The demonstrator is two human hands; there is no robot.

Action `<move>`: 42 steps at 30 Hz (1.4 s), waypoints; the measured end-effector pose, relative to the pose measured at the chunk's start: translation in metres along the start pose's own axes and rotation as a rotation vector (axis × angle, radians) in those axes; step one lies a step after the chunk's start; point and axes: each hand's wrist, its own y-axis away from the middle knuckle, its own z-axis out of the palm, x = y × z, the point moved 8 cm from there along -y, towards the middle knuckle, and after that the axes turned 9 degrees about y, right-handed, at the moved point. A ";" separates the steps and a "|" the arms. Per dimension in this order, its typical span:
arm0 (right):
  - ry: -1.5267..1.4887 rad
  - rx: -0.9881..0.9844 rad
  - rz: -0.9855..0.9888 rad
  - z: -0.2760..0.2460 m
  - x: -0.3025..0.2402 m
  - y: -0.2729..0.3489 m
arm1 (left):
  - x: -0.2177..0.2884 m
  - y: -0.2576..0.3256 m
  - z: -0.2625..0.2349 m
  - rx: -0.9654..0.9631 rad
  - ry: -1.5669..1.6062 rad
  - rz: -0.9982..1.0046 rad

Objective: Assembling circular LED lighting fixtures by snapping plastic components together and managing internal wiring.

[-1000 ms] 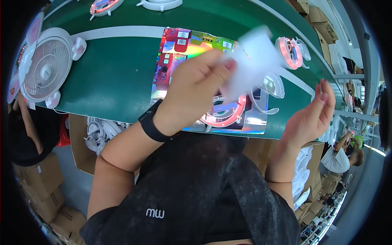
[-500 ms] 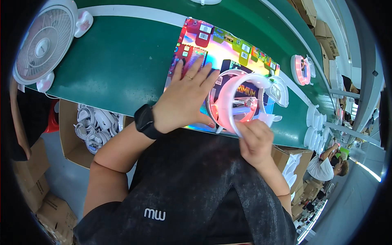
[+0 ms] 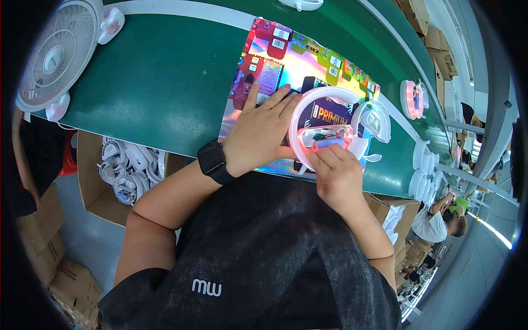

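A white C-shaped plastic ring [image 3: 296,129] lies over a lower ring part that glows pink, on a shiny printed cardboard sheet [image 3: 297,63]. Inside the ring show a clear-walled holder and a small bluish cylinder [image 3: 327,142]. My left hand [image 3: 258,129] rests with fingers stretched out on the sheet, its thumb side against the ring's left edge. With bent fingers, my right hand [image 3: 338,173] grips the ring's near edge; the fingertips reach inside it. At the ring's right sits a rounded piece with a clear window [image 3: 374,121].
A white fan [image 3: 55,60] stands at the left on the green table [image 3: 159,82]. Another pink-lit ring [image 3: 410,99] and white parts [image 3: 422,173] lie to the right. Below the table edge is a carton [image 3: 91,187] of white parts. A person [image 3: 434,225] works far right.
The white ring was tilted up in my right hand and now lies flat over the lit part. My right hand has moved in over its near edge; my left hand has shifted slightly closer.
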 end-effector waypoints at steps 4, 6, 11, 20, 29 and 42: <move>-0.020 0.061 -0.046 -0.017 0.008 0.013 | 0.026 0.016 -0.017 -0.111 -0.119 -0.010; -0.198 0.305 0.040 -0.048 0.017 0.040 | 0.034 0.016 -0.038 -0.183 -0.177 0.010; -0.663 0.336 0.878 0.046 0.100 0.116 | 0.011 -0.023 -0.061 0.133 0.330 -0.153; -0.868 0.363 0.763 0.037 0.093 0.076 | 0.038 -0.068 0.006 -0.177 -0.003 -0.103; -0.777 0.386 0.774 0.043 0.097 0.078 | 0.030 -0.070 0.022 -0.041 0.140 -0.070; -0.863 0.412 0.817 0.056 0.105 0.085 | 0.024 -0.067 0.023 -0.030 0.243 -0.149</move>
